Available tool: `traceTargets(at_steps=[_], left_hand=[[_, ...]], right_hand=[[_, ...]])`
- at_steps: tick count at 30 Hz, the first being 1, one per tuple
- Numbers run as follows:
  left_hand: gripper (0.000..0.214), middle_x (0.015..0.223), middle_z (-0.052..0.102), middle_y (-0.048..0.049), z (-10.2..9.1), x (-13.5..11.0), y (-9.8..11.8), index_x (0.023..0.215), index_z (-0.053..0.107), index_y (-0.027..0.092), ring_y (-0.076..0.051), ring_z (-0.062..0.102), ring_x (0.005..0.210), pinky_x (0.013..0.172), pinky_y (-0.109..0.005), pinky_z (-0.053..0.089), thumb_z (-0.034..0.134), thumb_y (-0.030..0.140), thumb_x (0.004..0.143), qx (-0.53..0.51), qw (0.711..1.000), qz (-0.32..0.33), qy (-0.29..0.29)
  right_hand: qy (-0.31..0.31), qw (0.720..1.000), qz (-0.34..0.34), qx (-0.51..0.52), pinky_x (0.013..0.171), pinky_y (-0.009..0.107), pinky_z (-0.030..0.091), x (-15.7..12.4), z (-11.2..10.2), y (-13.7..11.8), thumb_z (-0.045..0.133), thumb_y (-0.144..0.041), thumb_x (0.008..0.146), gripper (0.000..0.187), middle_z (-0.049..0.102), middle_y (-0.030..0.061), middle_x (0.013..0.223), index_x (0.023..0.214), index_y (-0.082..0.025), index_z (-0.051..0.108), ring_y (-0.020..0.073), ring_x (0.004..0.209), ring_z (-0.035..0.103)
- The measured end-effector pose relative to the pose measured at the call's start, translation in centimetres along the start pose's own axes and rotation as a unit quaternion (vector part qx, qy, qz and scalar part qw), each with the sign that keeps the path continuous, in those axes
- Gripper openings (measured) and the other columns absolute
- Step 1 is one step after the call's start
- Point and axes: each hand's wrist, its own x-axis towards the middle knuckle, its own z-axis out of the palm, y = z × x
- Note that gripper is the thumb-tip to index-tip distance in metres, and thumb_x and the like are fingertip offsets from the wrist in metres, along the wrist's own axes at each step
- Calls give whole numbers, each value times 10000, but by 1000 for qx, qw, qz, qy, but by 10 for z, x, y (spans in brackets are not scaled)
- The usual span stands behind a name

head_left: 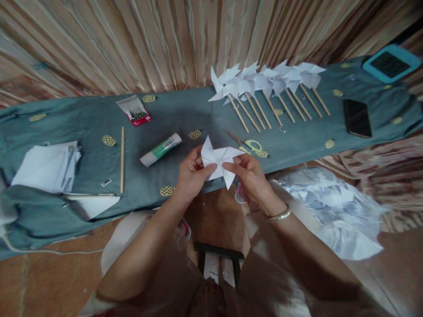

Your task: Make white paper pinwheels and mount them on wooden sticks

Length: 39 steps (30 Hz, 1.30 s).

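Note:
Between my two hands is a white paper pinwheel with pointed blades, held just over the front edge of the table. My left hand grips its left side, thumb pressed near the middle. On the other side, my right hand pinches it with the thumb close to the centre. No stick shows on this pinwheel. Scissors with green handles lie just beyond my right hand. A glue stick with a green label rests beyond my left hand.
Several finished pinwheels on sticks lie in a row at the back. A wooden stick, an open box of pins, paper sheets and a phone are on the green cloth. A plastic bag of paper scraps stands right.

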Motion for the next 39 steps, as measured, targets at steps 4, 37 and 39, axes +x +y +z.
traceTargets(at_steps=[4, 37, 39], left_hand=[[618, 792, 752, 16, -1, 2, -3, 1155, 598, 173, -144, 661, 638, 591, -234, 500, 829, 229, 584, 23, 1000, 3, -8], [681, 771, 736, 11, -5, 6, -8, 1192, 622, 163, -153, 662, 664, 614, -240, 508, 873, 230, 562, 38, 999, 18, 1], [706, 742, 732, 21, -5, 5, -5, 1192, 620, 166, -146, 655, 642, 604, -235, 504, 895, 242, 545, 33, 999, 3, -5]], right_hand=[[38, 999, 23, 24, 564, 274, 503, 2, 2, 2, 900, -356, 494, 476, 674, -64, 656, 881, -227, 656, 130, 559, 591], [44, 998, 32, 24, 583, 299, 483, 5, 1, 13, 886, -340, 528, 381, 698, -30, 684, 832, -218, 691, 142, 563, 599], [45, 998, 34, 19, 584, 301, 487, 4, 0, 12, 891, -355, 525, 401, 700, -28, 694, 844, -222, 688, 145, 570, 602]])
